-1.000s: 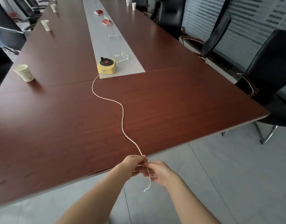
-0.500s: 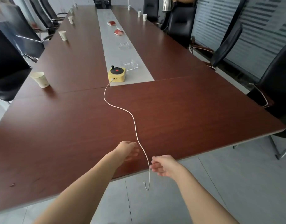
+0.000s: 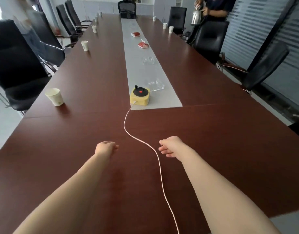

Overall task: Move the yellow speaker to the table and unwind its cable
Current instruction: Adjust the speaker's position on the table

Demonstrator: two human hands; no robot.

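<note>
yellow speaker [image 3: 140,96]: sitting upright on the near end of the grey strip [image 3: 162,100], centre of the frame, just in front of a clear dish [image 3: 156,85]. cable [image 3: 159,166]: plugged into the speaker's near face, lying slack in a long s-curve across the table [image 3: 229,141] and running off the bottom edge of the frame; no coils showing. left hand [image 3: 105,148]: hovering lower centre-left, fingers loosely curled, gripping nothing. right hand [image 3: 170,146]: hovering lower centre-right, fingers relaxed and partly spread, gripping nothing. the cable is passing between the two hands and appears to be touching neither. change: a second ago both hands were pinching the cable's free end beyond the near table edge; now both are leaving it lying and are reaching forward over the wood, apart from each other. reading: the speaker is already standing on the table and the cable is looking fully paid out, so the task is appearing done or nearly so. also present: paper cup [image 3: 54,97] at left; a person holding a kettle [image 3: 197,16] at upper right.
</note>
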